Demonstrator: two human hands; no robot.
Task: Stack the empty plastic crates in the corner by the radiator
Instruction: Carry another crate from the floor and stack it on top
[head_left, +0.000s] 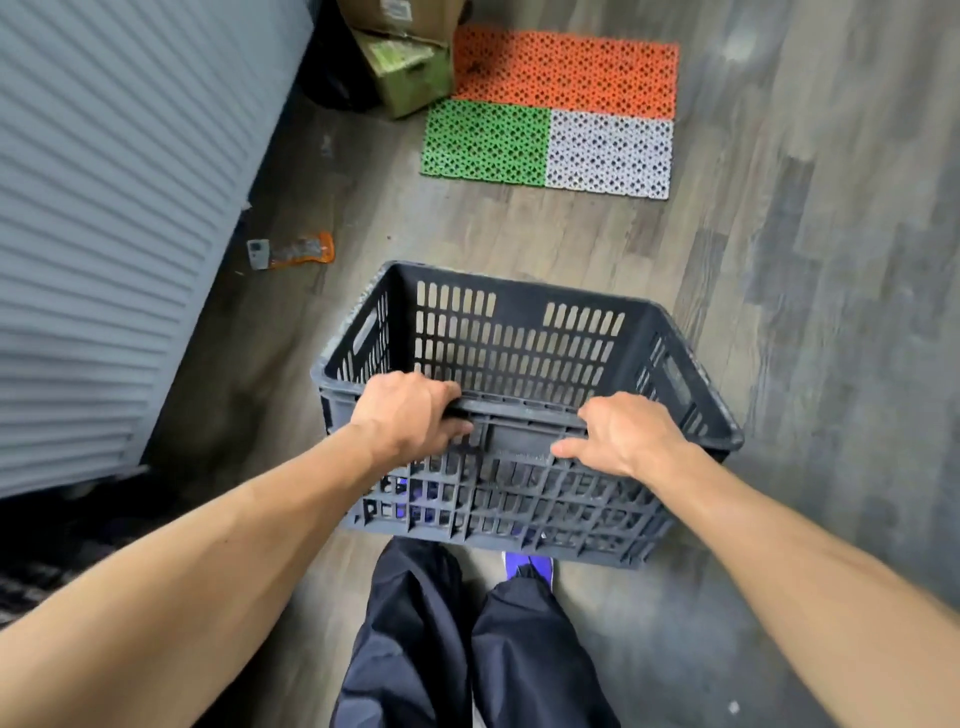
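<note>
Carrying one dark slotted plastic crate (524, 395), empty, held in front of my legs above the wood-look floor (779, 260). My left hand (410, 415) and right hand (623, 434) are both clamped over the near long rim, fingers curled inside, thumbs on the outer wall. The ribbed grey radiator (104, 234) runs along my left; the corner I take to be ahead, near the cardboard boxes (410, 73).

Judgement: both grips sit on one edge, so the far side will want to droop; keep my wrists firm and the crate close to my body. Walk around the orange wrapper (296, 252) on the floor and the perforated floor tiles (556, 114). No other crates in view yet, so I should set this one down square for the next to nest on.
</note>
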